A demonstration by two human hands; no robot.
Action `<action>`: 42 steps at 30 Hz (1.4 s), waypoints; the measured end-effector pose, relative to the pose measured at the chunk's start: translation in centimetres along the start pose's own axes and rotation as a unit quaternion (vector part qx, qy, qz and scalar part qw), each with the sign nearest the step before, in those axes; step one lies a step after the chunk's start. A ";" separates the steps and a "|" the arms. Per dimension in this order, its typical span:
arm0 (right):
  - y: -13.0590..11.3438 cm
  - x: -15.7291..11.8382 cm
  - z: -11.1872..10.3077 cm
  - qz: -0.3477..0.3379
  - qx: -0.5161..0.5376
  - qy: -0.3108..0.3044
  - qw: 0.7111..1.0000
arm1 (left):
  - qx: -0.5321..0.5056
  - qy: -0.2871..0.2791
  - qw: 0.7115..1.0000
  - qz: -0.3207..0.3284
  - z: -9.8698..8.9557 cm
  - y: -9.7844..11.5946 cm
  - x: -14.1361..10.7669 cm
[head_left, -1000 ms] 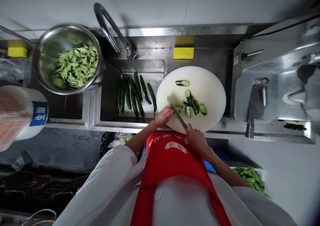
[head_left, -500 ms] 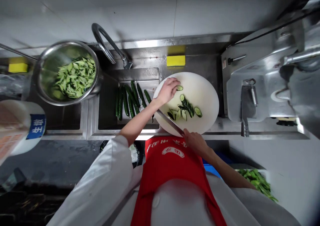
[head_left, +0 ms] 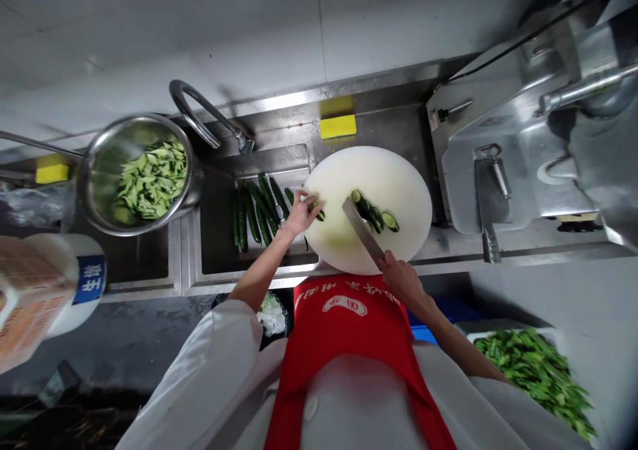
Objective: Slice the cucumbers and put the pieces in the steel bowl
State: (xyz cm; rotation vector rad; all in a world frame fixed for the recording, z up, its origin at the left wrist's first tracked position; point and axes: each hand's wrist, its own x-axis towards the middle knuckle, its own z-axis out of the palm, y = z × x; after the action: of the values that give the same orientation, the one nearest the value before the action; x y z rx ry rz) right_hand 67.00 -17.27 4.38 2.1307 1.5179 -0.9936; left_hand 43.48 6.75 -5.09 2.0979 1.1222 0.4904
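Observation:
My left hand (head_left: pixel 301 213) is at the left edge of the round white cutting board (head_left: pixel 323 171), its fingers closed on a small piece of cucumber (head_left: pixel 314 205). Held in my right hand (head_left: pixel 399 274), at the board's front edge, is a knife (head_left: pixel 363 232) whose blade slants over the board. Just right of the blade lie dark green cucumber pieces (head_left: pixel 371 214), with a pale cut slice (head_left: pixel 389 221) beside them. Whole cucumbers (head_left: pixel 252 216) rest in the sink to the left of the board.
A steel bowl (head_left: pixel 94 201) of cut cucumber stands at the left, near the curved faucet (head_left: pixel 207 114). A yellow sponge (head_left: pixel 337 127) lies behind the board. At the right are a peeler (head_left: pixel 501 176) and another blade (head_left: pixel 488 224). Leafy greens (head_left: pixel 538 370) sit lower right.
My left hand has moved left and toward me to the board's edge. The pale cut pieces near the blade are gone from the board. The knife has shifted right, closer to the remaining pieces.

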 end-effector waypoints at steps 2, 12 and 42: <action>-0.6 -0.1 0.2 -0.020 -0.006 -0.005 1.000 | -0.017 0.002 0.999 -0.052 0.5 1.1 -2.4; -2.3 0.2 0.8 -0.084 -0.047 -0.007 0.995 | -0.128 0.017 0.965 -0.227 6.1 6.7 -9.9; -3.8 0.0 0.5 -0.093 -0.109 -0.031 0.989 | -0.056 0.054 0.991 0.113 7.7 4.2 -10.1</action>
State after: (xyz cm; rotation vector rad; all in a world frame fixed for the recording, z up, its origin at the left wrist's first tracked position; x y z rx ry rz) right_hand 63.37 -16.19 4.48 1.8203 1.7317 -0.8972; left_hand 44.96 -6.33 -7.40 2.1310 0.8973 0.7656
